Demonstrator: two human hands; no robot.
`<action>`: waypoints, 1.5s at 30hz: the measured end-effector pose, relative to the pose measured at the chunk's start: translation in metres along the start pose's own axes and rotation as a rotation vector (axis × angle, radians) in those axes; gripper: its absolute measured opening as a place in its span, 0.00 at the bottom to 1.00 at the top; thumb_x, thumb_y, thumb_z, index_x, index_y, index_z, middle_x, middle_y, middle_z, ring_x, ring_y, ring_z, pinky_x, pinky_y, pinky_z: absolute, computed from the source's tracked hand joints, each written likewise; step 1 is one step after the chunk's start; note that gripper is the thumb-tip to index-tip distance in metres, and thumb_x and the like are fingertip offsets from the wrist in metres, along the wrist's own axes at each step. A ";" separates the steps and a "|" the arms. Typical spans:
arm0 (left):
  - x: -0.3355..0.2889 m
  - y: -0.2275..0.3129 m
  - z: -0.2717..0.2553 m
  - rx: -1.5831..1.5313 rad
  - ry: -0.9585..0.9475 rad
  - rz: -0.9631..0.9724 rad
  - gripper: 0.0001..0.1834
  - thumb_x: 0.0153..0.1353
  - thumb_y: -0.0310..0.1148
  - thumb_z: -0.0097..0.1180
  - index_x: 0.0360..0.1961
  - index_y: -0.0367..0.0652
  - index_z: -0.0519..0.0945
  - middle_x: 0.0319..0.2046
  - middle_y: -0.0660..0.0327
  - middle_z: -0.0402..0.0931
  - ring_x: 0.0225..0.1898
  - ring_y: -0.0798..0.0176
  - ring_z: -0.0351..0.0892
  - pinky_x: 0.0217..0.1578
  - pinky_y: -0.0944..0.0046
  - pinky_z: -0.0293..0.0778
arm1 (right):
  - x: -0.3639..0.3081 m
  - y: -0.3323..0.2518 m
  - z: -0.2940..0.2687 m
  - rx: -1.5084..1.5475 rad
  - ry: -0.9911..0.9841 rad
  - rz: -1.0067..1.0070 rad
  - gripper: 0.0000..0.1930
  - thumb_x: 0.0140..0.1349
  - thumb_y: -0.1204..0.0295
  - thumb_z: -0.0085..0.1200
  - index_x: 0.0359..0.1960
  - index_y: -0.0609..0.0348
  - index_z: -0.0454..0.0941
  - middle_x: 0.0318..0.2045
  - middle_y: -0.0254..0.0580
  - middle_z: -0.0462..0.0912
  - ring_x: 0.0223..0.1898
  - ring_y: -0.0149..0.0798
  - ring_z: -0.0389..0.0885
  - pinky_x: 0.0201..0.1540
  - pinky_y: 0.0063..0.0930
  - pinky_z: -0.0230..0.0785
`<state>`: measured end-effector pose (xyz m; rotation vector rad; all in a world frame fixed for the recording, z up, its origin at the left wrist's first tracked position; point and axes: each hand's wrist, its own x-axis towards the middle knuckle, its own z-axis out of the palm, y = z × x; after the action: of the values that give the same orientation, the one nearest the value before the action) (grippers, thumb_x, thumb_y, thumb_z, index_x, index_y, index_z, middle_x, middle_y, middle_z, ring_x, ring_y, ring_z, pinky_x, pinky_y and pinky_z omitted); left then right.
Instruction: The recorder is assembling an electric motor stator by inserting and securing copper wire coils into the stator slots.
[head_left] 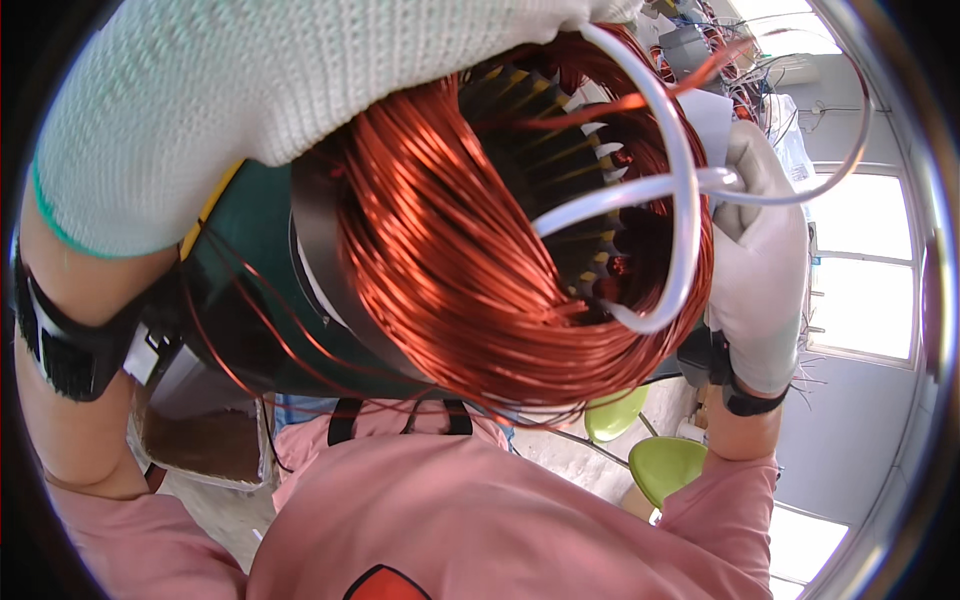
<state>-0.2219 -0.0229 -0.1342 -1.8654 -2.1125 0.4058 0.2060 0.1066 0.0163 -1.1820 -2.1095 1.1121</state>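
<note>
A stator (330,240) with thick copper wire windings (450,230) fills the middle, its dark slotted bore facing up and to the right. My left hand (290,90), in a white knitted glove, lies across the upper left of the windings. Its fingertips run past the top edge or are hidden. At the right side of the windings, my right hand (755,240), in a pale glove, pinches a translucent white sleeving tube (685,180). The tube loops in front of the bore, and one length reaches into it. A reddish wire (620,105) crosses above the bore.
Thin copper leads (265,310) hang at the lower left of the stator. An open box (205,435) stands below on the left. Green seats (665,465) are below right. More wound parts (690,50) and wires lie at the upper right, near bright windows (862,265).
</note>
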 end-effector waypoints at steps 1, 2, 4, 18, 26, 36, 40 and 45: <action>-0.004 0.000 -0.002 0.004 -0.008 -0.005 0.28 0.74 0.34 0.50 0.74 0.57 0.68 0.73 0.57 0.67 0.73 0.55 0.66 0.74 0.58 0.60 | 0.001 -0.002 0.000 0.006 -0.003 -0.008 0.25 0.63 0.83 0.58 0.64 0.68 0.72 0.51 0.41 0.85 0.49 0.28 0.81 0.53 0.24 0.74; -0.007 -0.002 -0.004 0.014 -0.019 -0.009 0.28 0.74 0.35 0.50 0.74 0.57 0.68 0.73 0.57 0.67 0.73 0.55 0.66 0.74 0.58 0.60 | 0.001 -0.008 -0.008 -0.074 -0.034 0.057 0.24 0.65 0.81 0.60 0.63 0.69 0.72 0.50 0.40 0.84 0.49 0.26 0.80 0.53 0.23 0.72; -0.004 0.000 -0.001 0.003 -0.017 -0.007 0.28 0.74 0.35 0.50 0.74 0.57 0.68 0.73 0.57 0.67 0.73 0.55 0.66 0.74 0.58 0.60 | 0.000 -0.005 -0.021 -0.031 0.020 0.132 0.22 0.66 0.79 0.60 0.61 0.68 0.73 0.48 0.38 0.84 0.47 0.25 0.79 0.52 0.21 0.71; 0.012 0.003 0.002 0.047 -0.004 0.032 0.28 0.73 0.36 0.50 0.73 0.59 0.69 0.73 0.58 0.66 0.73 0.54 0.65 0.74 0.57 0.60 | 0.014 0.014 0.001 -0.042 0.154 -0.132 0.13 0.72 0.69 0.60 0.52 0.63 0.81 0.42 0.35 0.86 0.44 0.24 0.81 0.51 0.20 0.72; 0.010 -0.008 -0.012 0.106 -0.021 0.030 0.27 0.73 0.37 0.50 0.73 0.59 0.69 0.73 0.58 0.66 0.74 0.54 0.64 0.74 0.56 0.59 | 0.018 0.009 -0.012 -0.255 0.063 -0.210 0.11 0.76 0.65 0.56 0.47 0.61 0.78 0.40 0.28 0.80 0.41 0.20 0.75 0.45 0.16 0.68; 0.014 -0.014 -0.017 0.224 -0.043 0.044 0.27 0.73 0.38 0.50 0.73 0.60 0.70 0.74 0.58 0.66 0.74 0.54 0.64 0.75 0.56 0.59 | 0.042 -0.020 0.000 -0.344 0.000 -0.198 0.15 0.73 0.60 0.59 0.35 0.61 0.82 0.26 0.33 0.83 0.23 0.25 0.75 0.27 0.20 0.66; 0.004 -0.021 -0.031 0.298 -0.077 0.058 0.27 0.73 0.38 0.50 0.73 0.61 0.70 0.74 0.58 0.65 0.74 0.54 0.63 0.75 0.56 0.59 | 0.035 -0.043 0.002 -0.541 0.111 -0.074 0.15 0.69 0.64 0.64 0.29 0.64 0.82 0.22 0.32 0.78 0.24 0.24 0.73 0.30 0.24 0.67; 0.031 -0.006 -0.034 0.215 -0.016 0.076 0.28 0.72 0.38 0.50 0.73 0.60 0.69 0.74 0.58 0.65 0.74 0.53 0.63 0.75 0.55 0.59 | 0.049 -0.049 0.003 -0.476 -0.005 -0.250 0.10 0.70 0.68 0.61 0.34 0.63 0.80 0.21 0.29 0.73 0.23 0.24 0.68 0.28 0.24 0.61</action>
<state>-0.2173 0.0076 -0.1001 -1.8270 -1.9260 0.6406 0.1559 0.1326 0.0558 -1.0635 -2.5246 0.5156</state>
